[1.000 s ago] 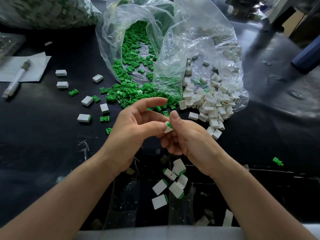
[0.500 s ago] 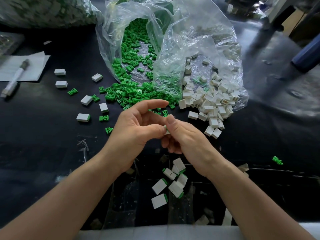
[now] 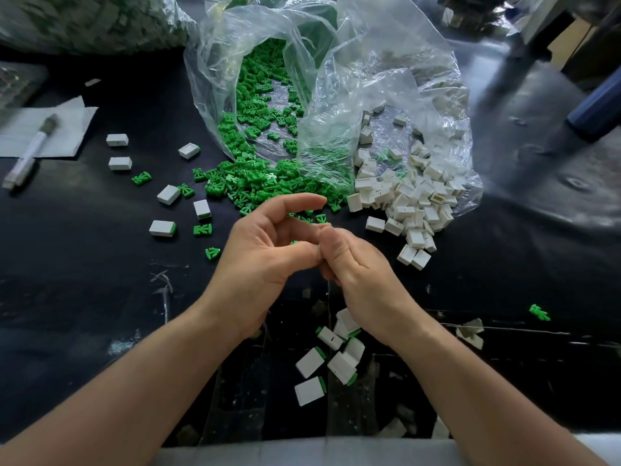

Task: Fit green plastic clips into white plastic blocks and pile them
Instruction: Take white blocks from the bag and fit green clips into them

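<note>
My left hand and my right hand meet thumb to thumb over the middle of the dark table. They pinch a small white block with a green clip, which the fingertips almost fully hide. Just beyond the hands, green clips spill from a clear bag. To their right, white blocks spill from a second clear bag. Below my wrists lies a small pile of fitted blocks, white with green ends.
Loose blocks and clips are scattered left of the hands. A pen lies on paper at far left. One clip lies alone at right. A full bag sits top left, a blue cylinder top right.
The block and clip showed between my thumbs a second ago; my fingers have closed over them and they are now almost hidden. The hands have stayed in place.
</note>
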The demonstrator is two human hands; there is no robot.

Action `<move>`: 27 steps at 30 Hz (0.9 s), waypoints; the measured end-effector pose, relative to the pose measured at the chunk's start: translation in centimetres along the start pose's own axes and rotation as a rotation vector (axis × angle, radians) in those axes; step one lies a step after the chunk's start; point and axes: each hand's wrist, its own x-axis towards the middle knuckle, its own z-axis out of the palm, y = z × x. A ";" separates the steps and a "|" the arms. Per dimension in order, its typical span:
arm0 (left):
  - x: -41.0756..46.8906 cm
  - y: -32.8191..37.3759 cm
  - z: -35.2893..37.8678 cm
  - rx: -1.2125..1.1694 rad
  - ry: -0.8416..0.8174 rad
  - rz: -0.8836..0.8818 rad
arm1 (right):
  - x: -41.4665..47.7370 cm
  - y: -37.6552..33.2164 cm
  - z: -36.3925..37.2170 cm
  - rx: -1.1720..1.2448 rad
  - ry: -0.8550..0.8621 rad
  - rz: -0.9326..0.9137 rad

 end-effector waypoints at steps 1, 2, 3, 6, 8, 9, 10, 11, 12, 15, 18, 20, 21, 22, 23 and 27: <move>0.0 0.0 0.0 0.000 0.001 0.002 | 0.0 0.1 0.0 -0.001 0.004 -0.003; 0.0 -0.1 0.0 -0.001 0.004 0.004 | 0.0 0.1 0.1 -0.006 0.010 -0.010; 0.0 -0.1 0.0 -0.002 0.009 0.004 | 0.0 0.1 0.1 -0.014 0.016 -0.022; -0.1 0.1 0.1 -0.011 0.006 0.000 | 0.0 0.3 0.1 0.002 0.019 -0.039; -0.1 0.2 0.1 -0.015 -0.005 -0.004 | 0.1 0.5 0.0 0.062 0.005 -0.013; -0.1 0.3 0.0 -0.015 -0.009 -0.010 | 0.2 0.5 -0.2 0.080 -0.005 0.003; -0.1 0.3 0.0 -0.013 -0.011 -0.018 | 0.2 0.6 -0.3 0.091 -0.012 0.014; -0.1 0.3 -0.1 -0.009 -0.012 -0.028 | 0.2 0.6 -0.3 0.095 -0.012 0.024; 0.0 0.3 -0.2 0.001 -0.013 -0.037 | 0.2 0.6 -0.4 0.093 -0.008 0.035; 0.1 0.3 -0.3 0.025 -0.015 -0.065 | 0.2 0.5 -0.6 0.065 0.001 0.068; 0.2 0.3 -0.4 0.038 0.004 -0.078 | 0.4 0.4 -1.2 0.016 0.013 0.100; 0.2 0.2 -0.5 0.041 0.025 -0.092 | 0.6 0.4 -2.0 -0.038 0.089 0.098; 0.2 0.2 -0.5 0.048 0.035 -0.098 | 0.7 0.4 -2.4 -0.082 0.149 0.085; 0.3 0.3 -0.6 0.066 0.039 -0.098 | 0.9 0.6 -2.9 -0.148 0.215 0.065; 0.2 0.3 -0.6 0.090 0.034 -0.094 | 1.0 0.8 -3.4 -0.233 0.279 0.043; -0.3 0.5 -0.2 0.213 -0.095 -0.048 | 1.6 1.6 -4.7 -0.506 0.407 0.037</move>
